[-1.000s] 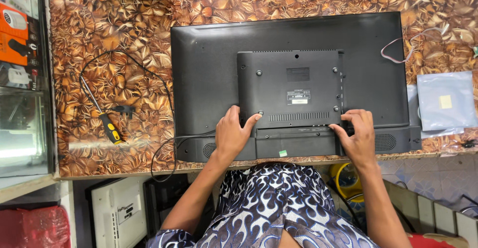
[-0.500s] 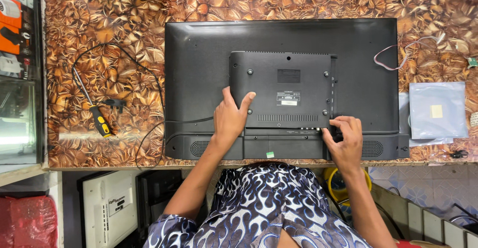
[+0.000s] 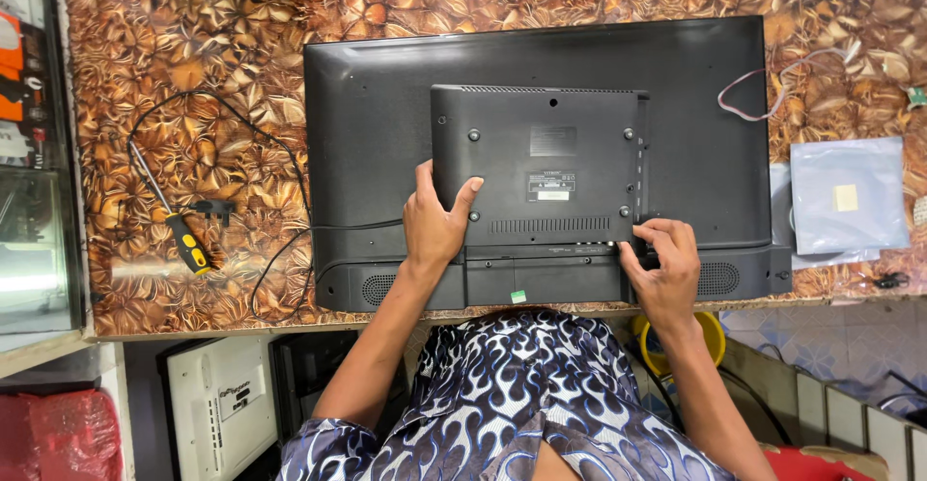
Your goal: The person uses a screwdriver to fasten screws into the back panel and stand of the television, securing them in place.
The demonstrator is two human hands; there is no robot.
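A black flat television (image 3: 367,114) lies face down on a brown patterned table (image 3: 193,95). Its raised rear housing (image 3: 541,162) sits in the middle of the back. My left hand (image 3: 436,220) presses flat on the lower left corner of that housing, thumb spread along its left edge. My right hand (image 3: 664,267) is curled at the housing's lower right corner, fingertips pinched on something small and dark there; I cannot tell what it is.
A yellow-and-black screwdriver (image 3: 174,230) lies left of the television beside a black power cable (image 3: 261,153). A grey plastic bag (image 3: 850,196) and a red-white wire lead (image 3: 763,95) lie to the right. A glass cabinet (image 3: 29,201) stands at far left.
My left hand has slid up from the television's lower edge onto the rear housing. My right hand stays at the lower right corner, with its fingers more tightly curled.
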